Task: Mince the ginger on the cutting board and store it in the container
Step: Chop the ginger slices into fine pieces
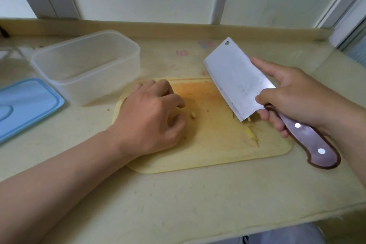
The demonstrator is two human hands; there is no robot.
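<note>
A wooden cutting board point(217, 150) is seen in the middle of the frame, lying flat on a pale counter point(178, 204). The left hand point(150, 117) is rested on the left part of the board with the fingers curled downward and the knuckles raised. Whether something is pinched under these fingers cannot be told, because the fingertips are hidden by the hand itself. A small ginger piece point(193, 114) is seen on the board just beside this hand. At the right of the frame a cleaver point(235, 79) is gripped by the right hand point(297, 97). The thumb is pressed on the near face of the blade, the index finger is laid along the far side, and the other fingers are wrapped round the dark wooden handle. The blade is tilted, with its tip lifted toward the upper middle of the frame and its heel low over the right part of the board. Thin ginger strips point(250, 133) are lying on the board below the heel. In the upper left a translucent container point(85, 65) is standing open on the counter, near the board's left corner. A blue lid point(25, 105) is laid flat just beside it at the left edge.
</note>
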